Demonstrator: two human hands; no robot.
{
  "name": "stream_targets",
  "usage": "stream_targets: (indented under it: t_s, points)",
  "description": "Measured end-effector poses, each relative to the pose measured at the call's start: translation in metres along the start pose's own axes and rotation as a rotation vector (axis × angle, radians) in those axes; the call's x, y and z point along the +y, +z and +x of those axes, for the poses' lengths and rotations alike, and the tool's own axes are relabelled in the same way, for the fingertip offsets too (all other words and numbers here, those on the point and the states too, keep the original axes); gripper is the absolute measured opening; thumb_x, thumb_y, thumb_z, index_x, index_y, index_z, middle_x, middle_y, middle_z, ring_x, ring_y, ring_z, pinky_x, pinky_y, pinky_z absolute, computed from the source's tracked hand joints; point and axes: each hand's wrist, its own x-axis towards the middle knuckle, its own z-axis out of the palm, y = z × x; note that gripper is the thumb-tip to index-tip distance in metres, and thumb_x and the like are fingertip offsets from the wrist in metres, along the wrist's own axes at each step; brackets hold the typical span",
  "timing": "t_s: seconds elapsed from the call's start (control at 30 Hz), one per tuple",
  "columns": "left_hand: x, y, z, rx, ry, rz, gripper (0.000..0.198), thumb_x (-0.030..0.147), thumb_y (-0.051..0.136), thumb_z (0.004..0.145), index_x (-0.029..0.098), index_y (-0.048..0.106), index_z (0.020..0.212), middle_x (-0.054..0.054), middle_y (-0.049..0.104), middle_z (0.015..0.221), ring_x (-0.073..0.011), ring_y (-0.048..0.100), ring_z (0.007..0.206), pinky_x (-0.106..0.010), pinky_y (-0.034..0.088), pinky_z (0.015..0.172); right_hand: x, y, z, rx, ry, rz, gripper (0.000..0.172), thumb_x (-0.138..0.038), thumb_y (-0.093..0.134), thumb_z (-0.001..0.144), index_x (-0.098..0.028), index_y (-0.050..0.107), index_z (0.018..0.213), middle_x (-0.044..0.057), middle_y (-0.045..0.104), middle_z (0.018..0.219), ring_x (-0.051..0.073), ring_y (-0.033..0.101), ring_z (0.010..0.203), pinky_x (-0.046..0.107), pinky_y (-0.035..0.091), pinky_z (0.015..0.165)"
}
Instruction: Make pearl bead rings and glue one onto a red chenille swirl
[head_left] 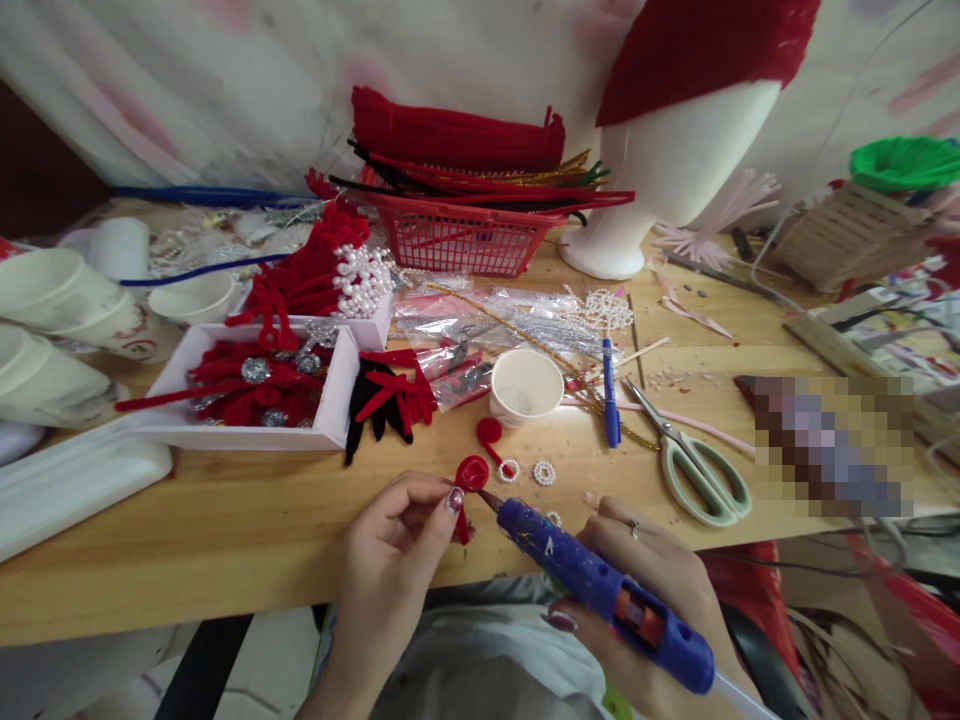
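Between the thumb and fingers of my left hand (397, 555) is a red coiled pipe-cleaner piece (472, 474) with a short stem hanging down. My right hand (645, 580) is wrapped round a blue glue gun (600, 590), whose nozzle points left and meets or nearly meets the coil's right edge. Just beyond lies another red curled piece (489, 432), beside a small pearl ring (508, 471) and a second pearl ring (544, 473). A third ring is partly hidden behind the glue gun.
A paper cup (526, 388), a blue pen (610, 395) and scissors (705, 470) lie beyond my hands. A white box (330, 400) of red pieces stands left. Behind are a red basket (465, 238) and a white mannequin head (675, 160).
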Motion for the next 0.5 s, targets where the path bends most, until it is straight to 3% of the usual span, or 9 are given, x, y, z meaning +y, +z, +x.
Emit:
stream_targets:
  t_s: [0.27, 0.5]
  points:
    - [-0.0032, -0.0058, 0.0063, -0.068, -0.061, -0.046, 0.015, 0.028, 0.076, 0.070, 0.016, 0.068, 0.071, 0.000, 0.069, 0.069, -0.0122, 0.064, 0.057, -0.020, 0.054, 0.055, -0.0011, -0.0010, 0.0045, 0.020, -0.042, -0.014, 0.025, -0.036, 0.066, 0.085, -0.021, 0.050, 0.073, -0.001, 0.048, 0.061, 0.016, 0.044, 0.059, 0.029, 0.033, 0.053]
    - [0.0030, -0.0017, 0.0029, 0.001, -0.109, -0.110, 0.015, 0.027, 0.078, 0.069, 0.015, 0.068, 0.070, 0.001, 0.067, 0.064, -0.0104, 0.062, 0.055, -0.019, 0.054, 0.055, 0.0019, -0.0044, 0.0042, 0.000, -0.068, -0.006, 0.020, -0.031, 0.066, 0.082, -0.020, 0.051, 0.075, -0.001, 0.048, 0.063, 0.016, 0.045, 0.059, 0.028, 0.031, 0.053]
